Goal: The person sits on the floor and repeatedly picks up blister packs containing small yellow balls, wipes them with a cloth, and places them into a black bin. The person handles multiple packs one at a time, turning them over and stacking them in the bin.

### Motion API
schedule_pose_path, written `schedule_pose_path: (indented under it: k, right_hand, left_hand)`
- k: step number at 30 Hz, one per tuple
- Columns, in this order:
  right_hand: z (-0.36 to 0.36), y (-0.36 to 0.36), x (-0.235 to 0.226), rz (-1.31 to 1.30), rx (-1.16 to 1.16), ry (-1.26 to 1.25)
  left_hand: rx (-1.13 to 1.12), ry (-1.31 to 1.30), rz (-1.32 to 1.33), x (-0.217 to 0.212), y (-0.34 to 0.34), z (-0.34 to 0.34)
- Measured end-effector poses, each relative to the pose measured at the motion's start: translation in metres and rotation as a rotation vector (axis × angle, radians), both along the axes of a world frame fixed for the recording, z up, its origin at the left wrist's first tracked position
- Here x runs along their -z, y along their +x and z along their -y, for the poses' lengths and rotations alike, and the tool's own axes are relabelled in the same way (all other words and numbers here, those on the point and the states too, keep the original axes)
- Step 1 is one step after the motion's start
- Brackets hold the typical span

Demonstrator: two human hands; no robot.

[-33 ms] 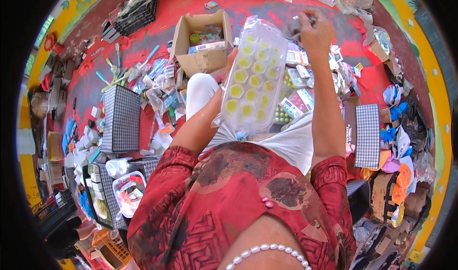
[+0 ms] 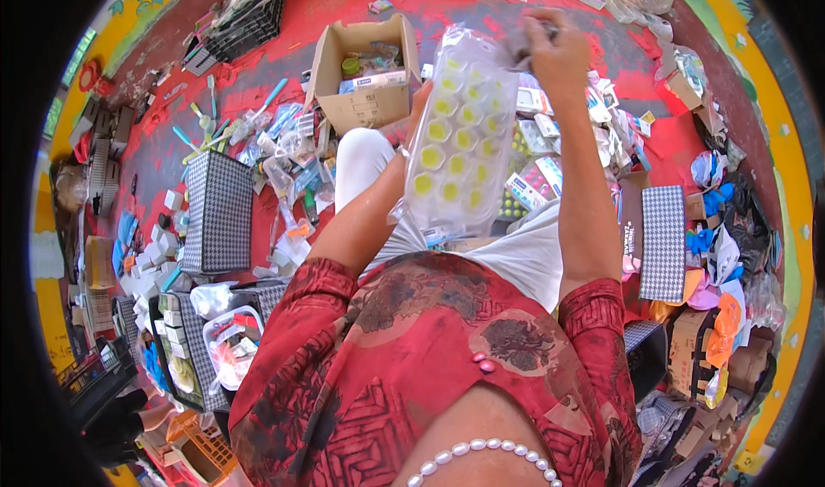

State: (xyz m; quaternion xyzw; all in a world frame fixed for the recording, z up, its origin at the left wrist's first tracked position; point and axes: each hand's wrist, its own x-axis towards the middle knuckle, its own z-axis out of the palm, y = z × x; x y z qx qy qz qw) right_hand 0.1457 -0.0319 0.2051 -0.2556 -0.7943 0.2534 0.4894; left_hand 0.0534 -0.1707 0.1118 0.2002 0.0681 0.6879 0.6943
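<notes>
A clear plastic tray [image 2: 464, 134] with rows of yellow-green hexagonal cups, in a clear wrapper, is held up above my lap. My left hand [image 2: 420, 102] grips it along its left side, mostly hidden behind it. At the tray's upper right corner, my right hand [image 2: 557, 49] is closed on a dark grey cloth [image 2: 517, 50]. The cloth looks to be against the wrapper's edge. Beneath the tray, partly covered, lie similar packs with green dots [image 2: 514, 207] and a small white-and-pink box [image 2: 530, 189].
An open cardboard box [image 2: 365, 109] with packages stands ahead. Heaped plastic-wrapped goods [image 2: 296, 156] lie to the left, beside a checkered bin [image 2: 218, 212]. Another checkered box [image 2: 662, 242] stands on the right. A black crate [image 2: 249, 23] sits at the far left.
My right hand has shifted slightly left with the cloth, bringing it to the tray's upper corner. The tray has tilted and moved slightly up.
</notes>
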Motion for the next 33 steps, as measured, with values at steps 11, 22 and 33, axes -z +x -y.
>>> schedule_pose_path:
  k: [11, 22, 33]
  right_hand:
    - [0.096, 0.04, 0.041, 0.504, -0.725, 0.014]
    - [-0.013, 0.079, 0.046, -0.188, -0.088, -0.726]
    - [-0.019, -0.011, -0.016, 0.226, 0.055, 0.327]
  left_hand:
    - [-0.462, -0.081, -0.068, -0.004, -0.045, -0.004]
    - [-0.369, 0.003, 0.031, -0.002, -0.038, -0.001]
    - [-0.056, 0.136, -0.035, -0.006, -0.016, -0.004]
